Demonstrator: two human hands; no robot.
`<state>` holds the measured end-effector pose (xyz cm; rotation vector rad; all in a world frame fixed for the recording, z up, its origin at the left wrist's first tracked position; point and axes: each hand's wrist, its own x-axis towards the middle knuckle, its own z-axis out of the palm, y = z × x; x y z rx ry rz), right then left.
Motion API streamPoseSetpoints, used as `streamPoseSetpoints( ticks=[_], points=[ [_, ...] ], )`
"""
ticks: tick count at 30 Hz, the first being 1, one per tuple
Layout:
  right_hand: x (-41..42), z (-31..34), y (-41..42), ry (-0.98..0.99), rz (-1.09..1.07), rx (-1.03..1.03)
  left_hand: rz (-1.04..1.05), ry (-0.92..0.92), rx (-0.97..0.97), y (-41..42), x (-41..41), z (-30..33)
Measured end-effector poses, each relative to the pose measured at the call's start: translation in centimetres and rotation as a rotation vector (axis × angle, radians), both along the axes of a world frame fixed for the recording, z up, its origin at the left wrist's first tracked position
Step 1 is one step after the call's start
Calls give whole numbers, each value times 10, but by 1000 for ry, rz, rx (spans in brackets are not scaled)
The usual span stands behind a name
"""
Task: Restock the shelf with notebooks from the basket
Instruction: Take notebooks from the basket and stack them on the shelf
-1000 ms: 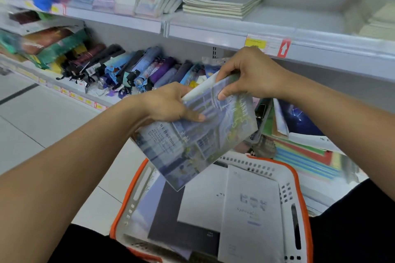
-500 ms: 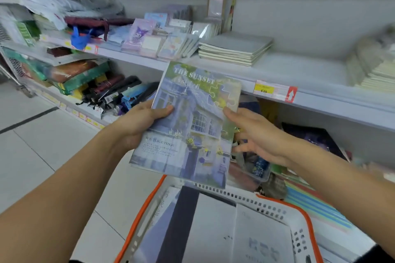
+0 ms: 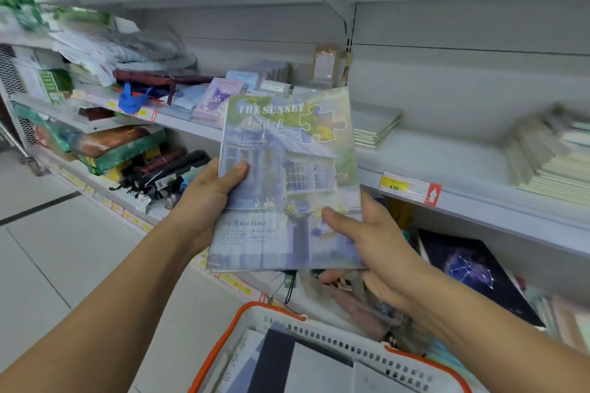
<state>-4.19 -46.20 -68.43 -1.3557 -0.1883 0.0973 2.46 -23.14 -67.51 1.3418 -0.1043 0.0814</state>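
Observation:
A pale blue notebook (image 3: 287,182) with a house picture and "THE SUNSET" on its cover stands upright in front of the middle shelf (image 3: 447,166). My left hand (image 3: 207,198) grips its left edge, thumb on the cover. My right hand (image 3: 370,233) grips its lower right corner, thumb on the cover, fingers behind. Below, the white basket (image 3: 319,338) with an orange rim holds more notebooks (image 3: 287,364), dark and grey ones. A low stack of white notebooks (image 3: 373,131) lies on the shelf behind the held one.
Cream notebooks (image 3: 549,156) are stacked at the shelf's right. Small stationery packs (image 3: 220,99) sit to the left. Folded umbrellas (image 3: 159,172) fill the lower left shelf. A dark constellation notebook (image 3: 472,268) leans on the lower right shelf. Yellow price tags (image 3: 394,183) line the shelf edges.
The notebook has gone from tilted over the basket to upright and higher, before the shelf. My right hand moved from its top edge to grip its lower right corner. The view tilted upward.

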Motion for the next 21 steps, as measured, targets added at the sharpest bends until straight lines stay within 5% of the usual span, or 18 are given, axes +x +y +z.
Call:
streamPoseSetpoints(
  ticks=[3,7,11,15,21],
  points=[
    [27,26,-15,89,-105,109,34,10,85,-15,1,26],
    [114,75,-35,242,-248,288,49,23,-50,-26,3,36],
    [184,98,-43,302,-304,213,59,119,-48,-24,4,28],
    [207,101,-46,337,-423,-86,82,177,-86,-19,8,24],
    [217,77,-49,175,-536,-918,107,167,-51,-6,14,17]
  ],
)
